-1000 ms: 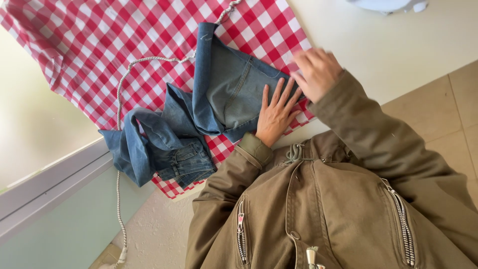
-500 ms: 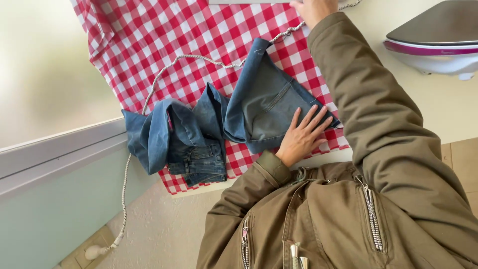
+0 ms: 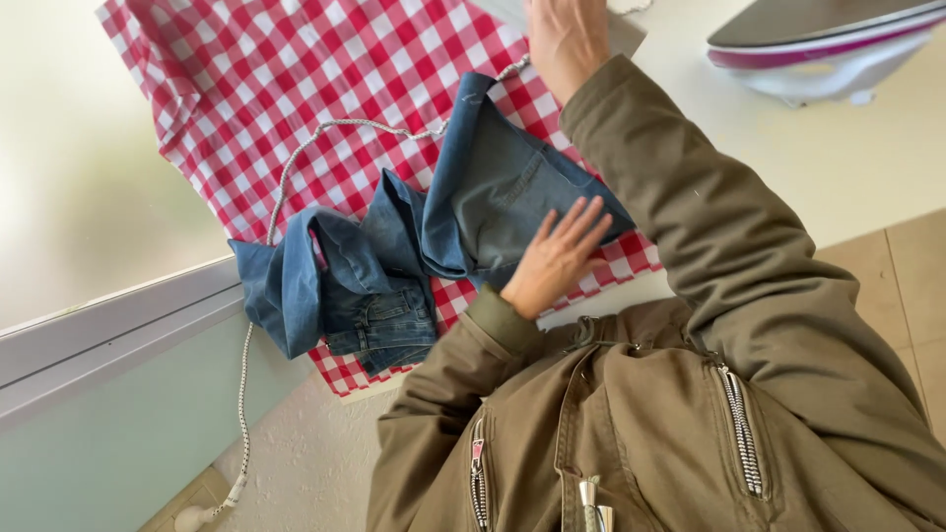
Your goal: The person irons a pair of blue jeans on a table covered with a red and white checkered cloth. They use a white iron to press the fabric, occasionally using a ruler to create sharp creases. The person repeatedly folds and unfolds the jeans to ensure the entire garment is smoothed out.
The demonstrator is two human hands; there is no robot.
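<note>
Pale cream worktop [image 3: 838, 167] runs under everything, with beige floor tiles [image 3: 916, 286] showing at its edge and a grey window sill [image 3: 108, 335] off to one side. Spread over the surface is a red-and-white checked cotton cloth [image 3: 296, 89], thin and slightly creased.

On it lie the blue denim jeans [image 3: 473, 207], heavy and stiff-looking, folded over so one broad leg panel lies fairly flat while the waistband end bunches in thick folds toward the sill. My left hand [image 3: 557, 258] rests palm-down on the flat panel, fingers spread and straight, pressing rather than gripping anything. My right hand [image 3: 564, 39] is raised beyond the jeans, near the top of the view, over a grey flat object I cannot identify; its fingers are cut off by the frame, so I cannot tell whether they are open or closed on something.

A white braided cord [image 3: 325, 133] loops across the cloth, passes under the denim and drops to a plug near the floor. A steam iron [image 3: 828, 44] with a white body, purple band and dark soleplate sits on the worktop, well apart from the jeans.

I judge this as the smoothing stage: the panel is held flat, and the next move calls for a steady left palm while the right hand deals with what lies ahead of it.

Olive jacket sleeves [image 3: 709, 217] with metal zips fill the foreground.
</note>
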